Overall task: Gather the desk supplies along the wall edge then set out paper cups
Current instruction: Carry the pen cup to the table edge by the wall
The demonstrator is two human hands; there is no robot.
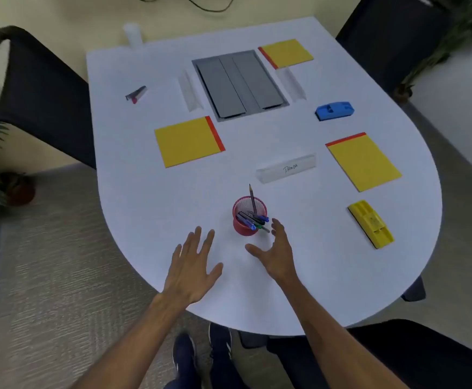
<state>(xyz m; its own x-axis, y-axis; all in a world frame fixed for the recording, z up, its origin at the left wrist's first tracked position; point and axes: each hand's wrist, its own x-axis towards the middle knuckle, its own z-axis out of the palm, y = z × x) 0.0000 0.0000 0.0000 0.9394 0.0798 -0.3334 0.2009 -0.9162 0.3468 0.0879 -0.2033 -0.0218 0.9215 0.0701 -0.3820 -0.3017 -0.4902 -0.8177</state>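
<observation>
While upright, cup [241, 229] (red mesh) holds pens [253, 219].

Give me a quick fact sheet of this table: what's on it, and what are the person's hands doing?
Table: white, rounded near end
Pen cup: red mesh, upright, holds pens and a pencil
Notepads: left notepad, right notepad, far notepad, all yellow
Name card: reads "PANDA"
Left hand: open, fingers spread over the table
Right hand: open, close beside the pen cup, not gripping it
Far edge: blurred white stack, possibly cups
</observation>
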